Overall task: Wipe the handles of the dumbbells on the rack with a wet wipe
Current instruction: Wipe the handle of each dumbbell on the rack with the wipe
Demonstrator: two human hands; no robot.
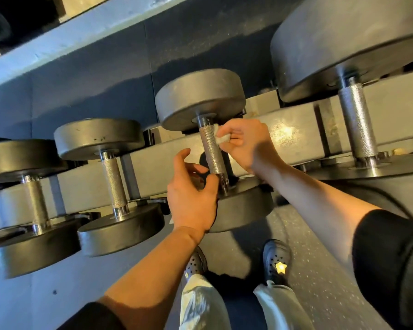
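Several black dumbbells lie across a grey rack. The middle dumbbell has a knurled steel handle. My right hand pinches a small white wet wipe against the upper part of that handle. My left hand sits at the handle's lower end by the near weight plate, its fingers curled loosely. Whether the left hand grips anything I cannot tell. To the left stands a smaller dumbbell handle, and to the right a larger one.
A further dumbbell sits at the far left. A grey upper rack beam crosses the top left. Below lie a speckled floor and my black shoes.
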